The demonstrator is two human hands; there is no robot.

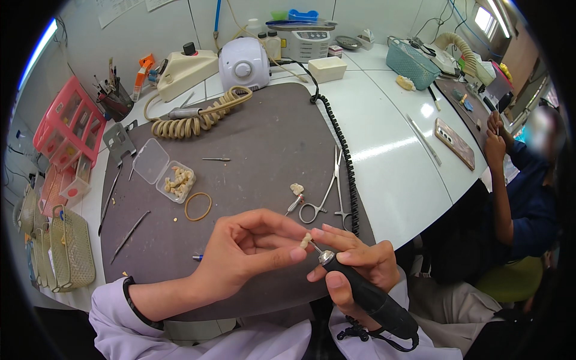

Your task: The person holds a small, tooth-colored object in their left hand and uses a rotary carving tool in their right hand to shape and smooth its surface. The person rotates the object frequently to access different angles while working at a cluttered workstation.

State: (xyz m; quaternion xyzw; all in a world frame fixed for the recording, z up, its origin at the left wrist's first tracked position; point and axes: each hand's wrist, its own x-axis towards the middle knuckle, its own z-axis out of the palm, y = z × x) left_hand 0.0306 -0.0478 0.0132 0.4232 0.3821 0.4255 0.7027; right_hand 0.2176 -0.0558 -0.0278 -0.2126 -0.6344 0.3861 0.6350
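Between thumb and fingertips, my left hand (255, 243) pinches a small cream-coloured dental piece (306, 240) shaped like joined teeth. My right hand (366, 258) grips a black rotary handpiece (375, 303), its thin metal bit pointing left and reaching the tooth piece; whether the tip touches is too small to tell. Just beyond my hands lie another tooth-like piece (296, 189), a small metal bit with a copper-coloured part (294, 204) and locking forceps (324, 201). To the left, an open clear plastic box (178, 182) holds several tooth-like pieces, beside a rubber band (198, 206).
A grey mat (264, 144) covers the white table. Metal hand tools (129, 237) lie at left near a woven basket (71, 249) and pink drawers (71, 123). A coiled black cord (341, 144) runs along the mat's right. A phone (454, 144) and another person (519, 186) are at right.
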